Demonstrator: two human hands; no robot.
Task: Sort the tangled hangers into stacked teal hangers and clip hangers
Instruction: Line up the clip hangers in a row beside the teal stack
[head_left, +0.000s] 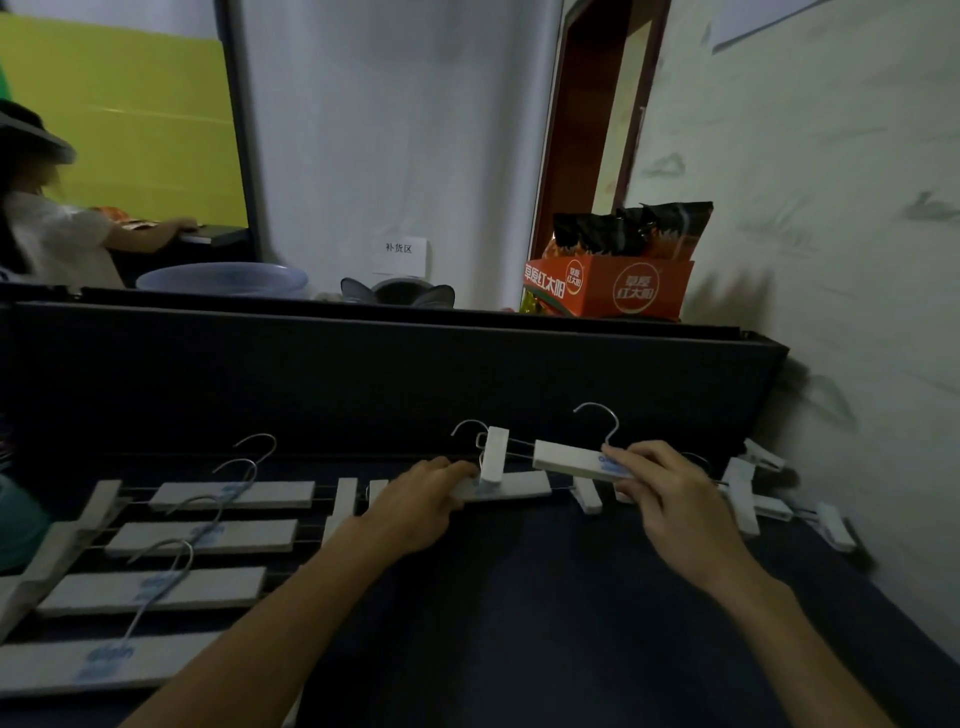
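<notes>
Dim light falls over the dark blue table (519, 597) where I work, with a low dark panel (363, 374) standing along its far edge and a pale wall (831, 208) on my right. Behind the panel I see an orange carton (608, 286) stuffed with snack bags, a bluish basin (223, 278) and a paper label (399, 254) on the white board; another person sits far off to the left. On the table to my left lie four white clip hangers (208, 538) in a row, one behind the other, hooks pointing away from me. My left hand (415, 506) lies palm down on the flat bar of another hanger (511, 488), its fingers curled over the bar's left end and pressing it to the table. My right hand (670, 493) pinches the right end of a raised hanger bar (569, 458) between thumb and fingertips, the other fingers loosely bent beneath; its metal hook (602, 421) stands up just behind my fingers. One white clip (493, 454) on its wire hangs over the hanger under my left hand. More white clips (743, 493) lie tangled near the wall, beyond my right hand.
</notes>
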